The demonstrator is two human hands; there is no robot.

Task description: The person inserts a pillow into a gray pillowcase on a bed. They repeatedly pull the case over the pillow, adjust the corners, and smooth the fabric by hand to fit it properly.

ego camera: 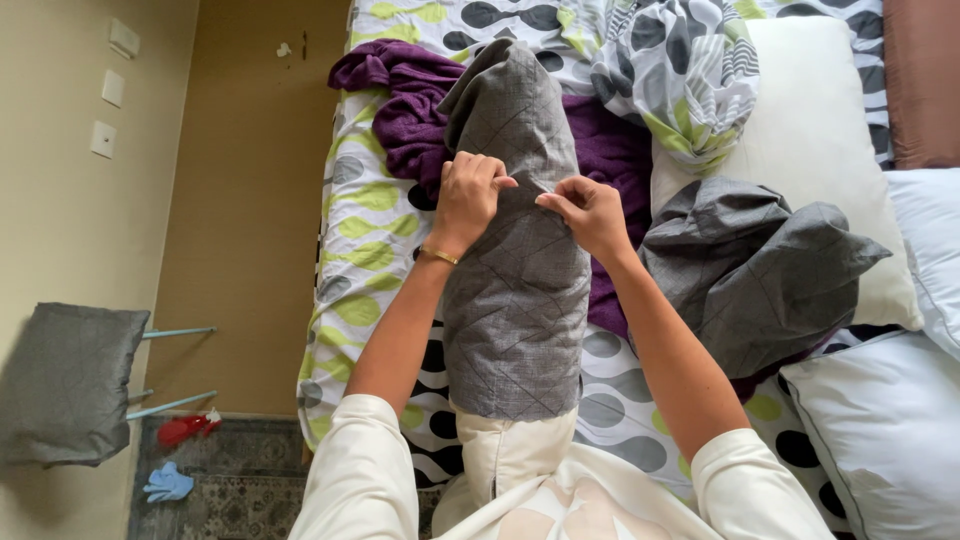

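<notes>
left hand (468,198): fingers curled, pinching a fold of the grey pillowcase (515,270) on its left edge; thin gold bracelet (438,256) at the wrist.
right hand (590,213): fingers bunched, gripping the same cloth just right of the left hand; the two hands are close together, thumbs nearly meeting.
grey pillowcase: woven grey fabric with stitched diagonal quilt lines, drawn into a long tube that runs from the person's lap up past both hands; top end loose and crumpled beyond the fingers.
pillow (510,450): cream, smooth, sticks out of the case's lower end, below the hands, against the person's chest.
second grey case (750,270): same quilted cloth, lying crumpled just right of the right forearm.
purple blanket (400,105): fleecy, bunched, behind and either side of the tube, beyond the left hand.
bed sheet (365,210): white cotton with black, grey and lime ovals, under everything; a matching rumpled cover (680,75) above the right hand.
white pillows (870,420): smooth, plump, stacked far right of the right arm.
wall plates (108,90): three small white squares on the beige wall, far left of the left hand.
grey cushion (65,380): same quilted cloth, on a frame with pale blue rods, low left.
floor bits: red item (185,428) and blue item (168,484) on a patterned rug, kind unclear.
</notes>
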